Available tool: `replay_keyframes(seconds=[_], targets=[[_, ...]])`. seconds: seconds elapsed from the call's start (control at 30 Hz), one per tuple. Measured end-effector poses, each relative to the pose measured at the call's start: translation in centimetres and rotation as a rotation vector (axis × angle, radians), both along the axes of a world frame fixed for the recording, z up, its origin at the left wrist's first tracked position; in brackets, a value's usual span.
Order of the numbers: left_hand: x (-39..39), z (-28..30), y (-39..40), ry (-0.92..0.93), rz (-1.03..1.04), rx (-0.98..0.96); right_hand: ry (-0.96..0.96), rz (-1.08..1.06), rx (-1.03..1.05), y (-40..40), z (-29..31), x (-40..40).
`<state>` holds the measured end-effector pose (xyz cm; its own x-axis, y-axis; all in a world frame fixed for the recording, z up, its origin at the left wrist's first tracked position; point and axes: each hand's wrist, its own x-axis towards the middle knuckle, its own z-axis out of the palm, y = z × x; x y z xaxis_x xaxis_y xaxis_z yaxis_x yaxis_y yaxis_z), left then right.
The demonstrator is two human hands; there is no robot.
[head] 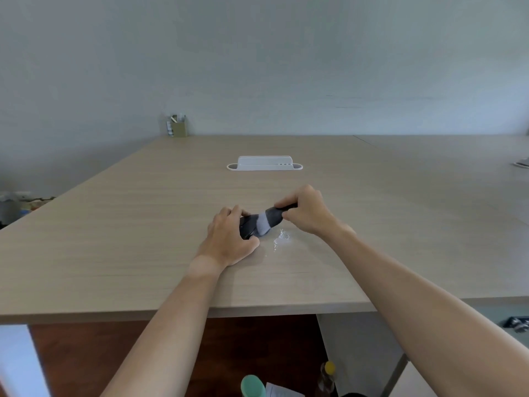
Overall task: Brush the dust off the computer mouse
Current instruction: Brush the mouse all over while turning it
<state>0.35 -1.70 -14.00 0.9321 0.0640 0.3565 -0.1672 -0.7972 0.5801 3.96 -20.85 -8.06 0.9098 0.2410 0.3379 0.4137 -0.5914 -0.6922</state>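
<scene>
A black computer mouse (pixel 246 228) lies on the wooden table (pixel 114 239), mostly covered by my left hand (pixel 229 239), which grips it from the left side. My right hand (pixel 306 210) holds a brush (pixel 267 220) with a dark handle and grey bristles tipped white. The bristle tips rest on the right side of the mouse. A small patch of white dust (pixel 282 237) lies on the table just right of the mouse.
A white plastic cable tray (pixel 264 164) sits in the table's middle, further back. A pen holder (pixel 178 127) stands at the far left corner. A flat object (pixel 522 163) lies at the right edge. Bottles (pixel 253 385) stand below the front edge.
</scene>
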Motion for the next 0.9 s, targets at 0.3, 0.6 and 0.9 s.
replay_keyframes(seconds=[0.3, 0.6, 0.9], targets=[[0.0, 0.0, 0.0, -0.017, -0.015, 0.052, 0.048, 0.043, 0.087, 0.6, 0.8, -0.5], [-0.1, 0.0, 0.1, -0.034, -0.023, 0.085, -0.014, -0.151, 0.123, 0.6, 1.3, 0.2], [0.0, 0.0, 0.1, -0.036, -0.024, 0.078, -0.048, -0.096, -0.007, 0.8, 1.4, 0.3]])
